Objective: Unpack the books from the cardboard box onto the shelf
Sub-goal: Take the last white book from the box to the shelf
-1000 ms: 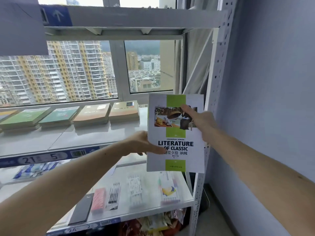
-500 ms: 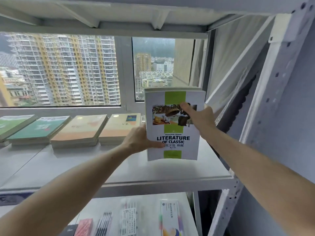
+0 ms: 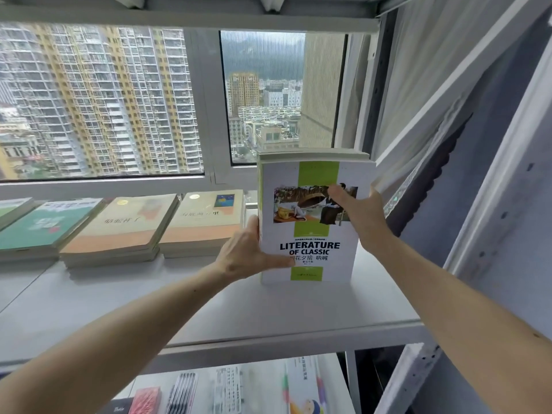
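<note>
A white and green book (image 3: pixel 313 234) titled "Literature of Classic" stands upright over the right part of the white shelf (image 3: pixel 209 309), its lower edge at the shelf surface. My left hand (image 3: pixel 248 255) grips its left edge, thumb across the lower cover. My right hand (image 3: pixel 358 210) grips the right edge, thumb on the cover picture. More pages or a second book show behind the cover at the top. The cardboard box is out of view.
Stacks of books (image 3: pixel 125 228) lie flat in a row along the shelf's back, left of the held book. A window (image 3: pixel 119 100) is behind. The shelf's white post (image 3: pixel 493 234) stands at the right. A lower shelf (image 3: pixel 224 389) holds stationery packs.
The book has gone from in front of the shelf's right post in and down onto the shelf board, both hands still on it. The view has closed in on the shelf.
</note>
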The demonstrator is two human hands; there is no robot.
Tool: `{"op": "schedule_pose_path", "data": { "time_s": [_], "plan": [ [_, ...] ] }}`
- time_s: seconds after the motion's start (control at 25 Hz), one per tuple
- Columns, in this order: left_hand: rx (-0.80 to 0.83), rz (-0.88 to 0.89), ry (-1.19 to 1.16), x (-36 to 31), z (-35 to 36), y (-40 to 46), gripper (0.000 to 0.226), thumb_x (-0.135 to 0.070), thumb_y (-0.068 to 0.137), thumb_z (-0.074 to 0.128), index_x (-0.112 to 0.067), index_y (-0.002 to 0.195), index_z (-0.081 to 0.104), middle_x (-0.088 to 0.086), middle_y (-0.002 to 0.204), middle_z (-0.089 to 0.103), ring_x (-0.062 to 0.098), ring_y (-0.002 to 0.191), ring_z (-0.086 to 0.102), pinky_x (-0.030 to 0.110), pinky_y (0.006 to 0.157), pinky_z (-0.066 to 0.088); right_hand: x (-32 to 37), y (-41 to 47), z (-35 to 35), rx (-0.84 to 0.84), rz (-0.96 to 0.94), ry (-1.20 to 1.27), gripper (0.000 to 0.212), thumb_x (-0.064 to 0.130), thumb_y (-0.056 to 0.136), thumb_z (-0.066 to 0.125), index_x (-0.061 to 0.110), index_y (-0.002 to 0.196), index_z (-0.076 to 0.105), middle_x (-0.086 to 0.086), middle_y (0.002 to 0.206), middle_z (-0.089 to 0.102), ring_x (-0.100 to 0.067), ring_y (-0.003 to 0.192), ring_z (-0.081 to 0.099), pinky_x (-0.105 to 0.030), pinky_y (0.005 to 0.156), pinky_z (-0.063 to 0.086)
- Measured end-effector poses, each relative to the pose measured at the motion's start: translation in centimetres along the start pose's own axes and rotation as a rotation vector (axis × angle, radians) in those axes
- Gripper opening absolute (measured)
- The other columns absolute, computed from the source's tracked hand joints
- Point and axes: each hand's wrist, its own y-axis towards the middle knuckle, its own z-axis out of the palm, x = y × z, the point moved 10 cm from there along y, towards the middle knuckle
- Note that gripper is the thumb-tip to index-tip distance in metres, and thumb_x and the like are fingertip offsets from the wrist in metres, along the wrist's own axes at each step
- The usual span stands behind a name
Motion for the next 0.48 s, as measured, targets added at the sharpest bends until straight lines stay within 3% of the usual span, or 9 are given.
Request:
{"op": "schedule_pose_path", "data": {
  "time_s": [0.12,0.32,0.48],
  "plan": [
    [0.035,0.031,-0.034,0.6,1.3,-0.4,0.1,-0.052,0.056,0.09,-0.016,0.135,0.041,-0.001,0.119,0.06,0.021,0.108,0.062,0.045,0.088,0.056,-0.5,-0.1,0.4,0.077,-0.023,-0.027,0.049,0.049,0.056,0.083,0.033,0.099,0.066,0.013,0.095,0.076,-0.012,0.094,0.071,-0.028,0.078,0.056],
    [0.035,0.017,-0.001,1.0,1.6,0.2,0.089,-0.048,0.063,0.088,-0.016,0.133,0.046,0.0,0.118,0.06,0.019,0.106,0.062,0.042,0.089,0.057,-1.2,0.4,0.1,-0.029,0.022,-0.08,0.056,0.058,0.045,0.083,0.029,0.09,0.067,0.016,0.079,0.075,-0.009,0.079,0.073,-0.034,0.071,0.059],
    [0.247,-0.041,-0.263,0.3,2.3,2.2,0.064,-0.035,0.07,0.087,-0.022,0.128,0.061,0.001,0.117,0.071,0.02,0.107,0.069,0.042,0.091,0.058,-2.0,3.9,1.0,-0.016,0.22,-0.135,0.093,0.066,0.035,0.084,0.01,0.108,0.069,-0.005,0.089,0.076,-0.026,0.084,0.073,-0.045,0.08,0.06]
  ]
}}
